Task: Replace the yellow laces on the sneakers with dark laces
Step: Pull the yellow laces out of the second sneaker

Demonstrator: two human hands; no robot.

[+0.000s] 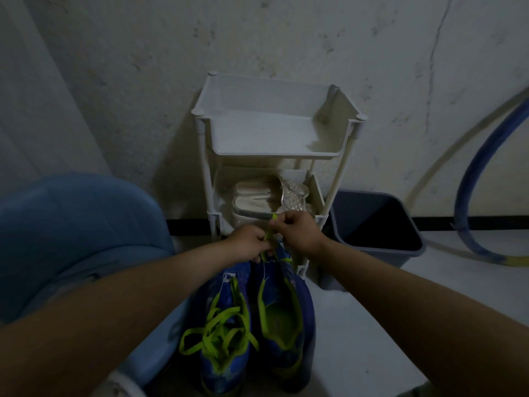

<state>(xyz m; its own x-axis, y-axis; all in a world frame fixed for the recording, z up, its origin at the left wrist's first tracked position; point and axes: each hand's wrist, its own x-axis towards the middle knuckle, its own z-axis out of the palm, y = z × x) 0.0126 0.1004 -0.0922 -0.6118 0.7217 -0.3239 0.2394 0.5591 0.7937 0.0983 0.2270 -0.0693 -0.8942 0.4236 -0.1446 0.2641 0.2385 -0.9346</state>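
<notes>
Head view: dim light, looking down past both forearms towards a stained wall (pixel 286 38).
Left hand (pixel 252 245): fingers curled, pinching the yellow lace (pixel 269 235) just above the toe end of the right sneaker (pixel 286 325).
Right hand (pixel 300 233): fingers curled, pinching the same lace a little higher; the lace tip shows above the fingertips.
Yellow lace: a short stretch runs between the two hands and down to the front of the right sneaker.
Right sneaker: blue, on the pale floor (pixel 357 325), toe pointing to the rack, its yellow-green lining showing round the opening.
Left sneaker (pixel 226 325): blue, touching the right one side by side, with a loose yellow lace looped over its opening.
White rack (pixel 274 130): plastic tiers against the wall, just beyond the hands; pale slippers (pixel 254 196) and clear sandals (pixel 293 193) lie on the lower tier.
Dark blue bin (pixel 375 222): on the floor just right of the rack.
Blue hose (pixel 472 167): curves down the wall at far right.
Blue tub (pixel 71 239): on the left, beside the left forearm.
</notes>
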